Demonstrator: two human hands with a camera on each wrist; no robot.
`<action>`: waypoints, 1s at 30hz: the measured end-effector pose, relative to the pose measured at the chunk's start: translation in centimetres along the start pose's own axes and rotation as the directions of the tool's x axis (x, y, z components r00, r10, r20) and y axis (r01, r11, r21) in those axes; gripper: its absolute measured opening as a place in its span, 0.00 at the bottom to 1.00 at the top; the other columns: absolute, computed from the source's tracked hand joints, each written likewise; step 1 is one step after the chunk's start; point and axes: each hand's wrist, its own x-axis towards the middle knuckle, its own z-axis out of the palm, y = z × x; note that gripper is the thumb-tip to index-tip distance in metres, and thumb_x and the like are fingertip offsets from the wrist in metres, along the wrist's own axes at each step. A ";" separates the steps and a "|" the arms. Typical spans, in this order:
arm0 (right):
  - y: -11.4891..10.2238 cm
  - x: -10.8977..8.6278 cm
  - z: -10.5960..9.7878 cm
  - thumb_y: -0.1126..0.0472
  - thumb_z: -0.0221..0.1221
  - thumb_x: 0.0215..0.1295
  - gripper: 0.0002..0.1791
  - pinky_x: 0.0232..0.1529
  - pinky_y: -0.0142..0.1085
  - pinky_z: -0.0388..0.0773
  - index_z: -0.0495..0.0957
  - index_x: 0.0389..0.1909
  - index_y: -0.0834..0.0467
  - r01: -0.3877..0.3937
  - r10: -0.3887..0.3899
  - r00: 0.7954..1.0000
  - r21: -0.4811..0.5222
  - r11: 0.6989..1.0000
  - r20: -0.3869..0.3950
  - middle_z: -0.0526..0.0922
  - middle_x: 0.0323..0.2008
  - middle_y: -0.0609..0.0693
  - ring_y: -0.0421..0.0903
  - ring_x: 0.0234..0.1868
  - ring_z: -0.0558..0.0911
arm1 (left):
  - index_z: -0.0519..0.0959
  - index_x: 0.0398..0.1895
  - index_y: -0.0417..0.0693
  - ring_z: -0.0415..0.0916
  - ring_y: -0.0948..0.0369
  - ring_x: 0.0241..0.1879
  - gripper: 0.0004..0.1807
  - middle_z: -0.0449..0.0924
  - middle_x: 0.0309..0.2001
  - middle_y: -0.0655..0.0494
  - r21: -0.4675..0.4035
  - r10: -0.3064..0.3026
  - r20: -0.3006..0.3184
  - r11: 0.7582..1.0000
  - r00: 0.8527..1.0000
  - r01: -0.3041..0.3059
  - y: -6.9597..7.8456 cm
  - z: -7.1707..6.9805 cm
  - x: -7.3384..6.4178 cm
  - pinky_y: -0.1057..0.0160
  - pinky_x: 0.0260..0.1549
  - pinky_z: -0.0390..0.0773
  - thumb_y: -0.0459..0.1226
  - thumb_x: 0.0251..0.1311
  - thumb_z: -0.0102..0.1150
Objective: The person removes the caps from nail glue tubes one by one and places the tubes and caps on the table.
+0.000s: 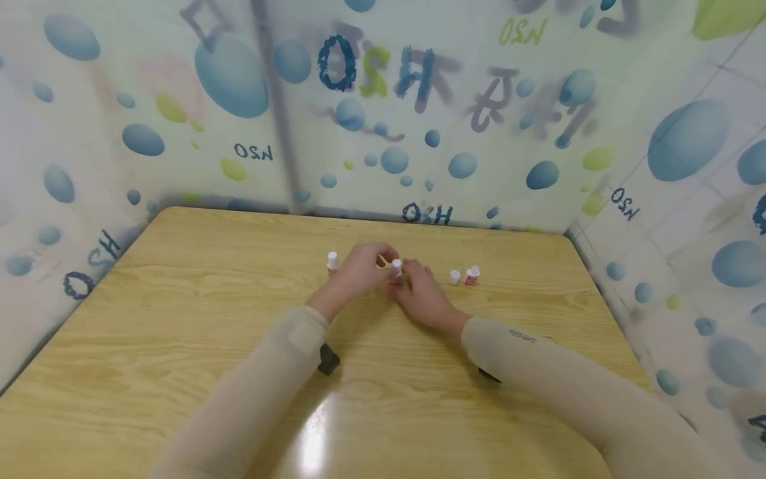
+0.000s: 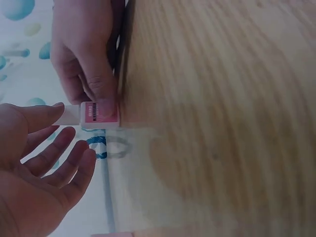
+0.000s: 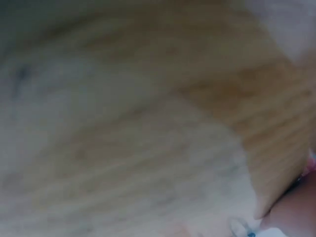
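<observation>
A small white bottle [image 1: 395,273] with a pink-red label stands upright on the wooden table between both hands. My left hand [image 1: 364,267] pinches its white cap [image 2: 68,116] between thumb and index finger, the other fingers loosely bent. Lower down, my right hand [image 1: 423,296] grips the bottle's body, its thumb over the label [image 2: 96,112] in the left wrist view. Only a blurred edge of the right hand [image 3: 296,210] shows in the right wrist view, and the bottle is mostly out of that picture.
Left of the hands, a similar white-capped bottle [image 1: 332,261] stands partly behind the left hand. To the right are a small white cap-like piece [image 1: 455,277] and another red-labelled bottle [image 1: 472,276]. A patterned curtain [image 1: 371,153] hangs behind the table [image 1: 209,279].
</observation>
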 end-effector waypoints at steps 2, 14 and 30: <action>0.3 0.0 0.3 0.52 0.61 0.79 0.23 0.85 0.62 0.43 0.75 0.68 0.55 0.003 -0.003 1.000 -0.018 1.000 -0.028 0.76 0.73 0.57 0.58 0.81 0.68 | 0.84 0.57 0.46 0.82 0.51 0.56 0.13 0.87 0.57 0.49 -0.005 0.007 -0.005 1.000 1.000 -0.007 -0.3 0.4 -0.1 0.54 0.52 0.85 0.39 0.75 0.64; 0.7 -0.1 0.3 0.52 0.59 0.81 0.20 0.84 0.60 0.51 0.79 0.67 0.55 0.052 -0.053 0.996 -0.017 0.999 -0.070 0.75 0.75 0.55 0.58 0.81 0.68 | 0.84 0.61 0.46 0.83 0.52 0.54 0.15 0.87 0.58 0.50 0.025 0.050 -0.002 0.998 0.999 -0.050 -0.3 0.7 -0.5 0.55 0.48 0.84 0.41 0.78 0.60; 0.6 -0.3 0.0 0.49 0.61 0.79 0.23 0.84 0.56 0.53 0.80 0.70 0.49 -0.027 0.027 0.998 0.010 1.000 -0.063 0.72 0.78 0.53 0.58 0.83 0.63 | 0.87 0.56 0.50 0.82 0.55 0.44 0.13 0.88 0.51 0.51 -0.006 0.001 -0.059 1.000 0.998 -0.001 -0.4 0.9 -0.6 0.64 0.33 0.79 0.44 0.76 0.63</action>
